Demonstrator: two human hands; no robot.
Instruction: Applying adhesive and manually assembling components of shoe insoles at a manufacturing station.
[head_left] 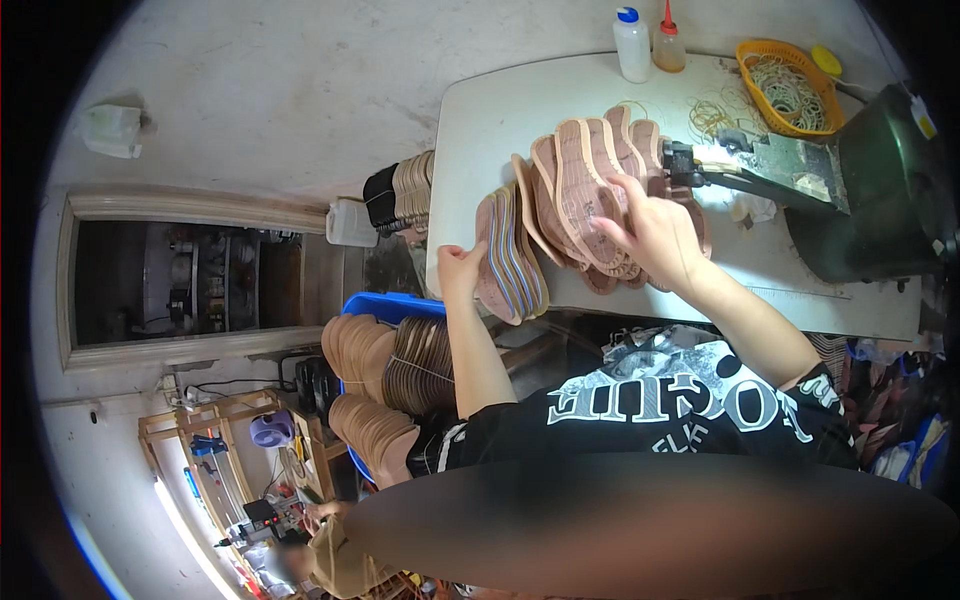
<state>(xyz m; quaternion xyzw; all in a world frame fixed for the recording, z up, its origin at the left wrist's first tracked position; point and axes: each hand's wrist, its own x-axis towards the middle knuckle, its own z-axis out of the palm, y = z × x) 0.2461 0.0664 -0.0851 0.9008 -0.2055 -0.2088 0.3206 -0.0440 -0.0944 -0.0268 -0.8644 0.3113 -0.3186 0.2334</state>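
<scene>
The left hand [459,268] has its fingers bent closed on the left side of a narrow stack of brown sole-shaped pieces with blue and pale edges [511,262], perhaps because such thin, layered pieces would slip apart without a grip; the stack lies just right of these fingers, at the table's near edge. The right hand [652,235] is open, thumb and index finger spread over a larger, fanned heap of brown sole-shaped pieces with pale rims [577,175]; whether the fingertips press on it I cannot tell. The heap's pieces overlap with edges showing, which likely makes single ones easy to pick out. Beneath both hands is a pale, smooth table with rounded corners [475,125]. Beyond the right fingers, toward the wall, stand a white plastic bottle with a blue cap [632,50] and a clear bottle with a red nozzle [669,52]; farther right of them is an orange plastic basket [768,108] of pale loops, and right of the hand a dark green metal machine [870,205]. Below the left fingers, off the table, a blue plastic crate [385,302] holds bundled tan soles [355,360]. Well left of them, a framed opening [190,205] breaks the scuffed whitish wall [300,80].
</scene>
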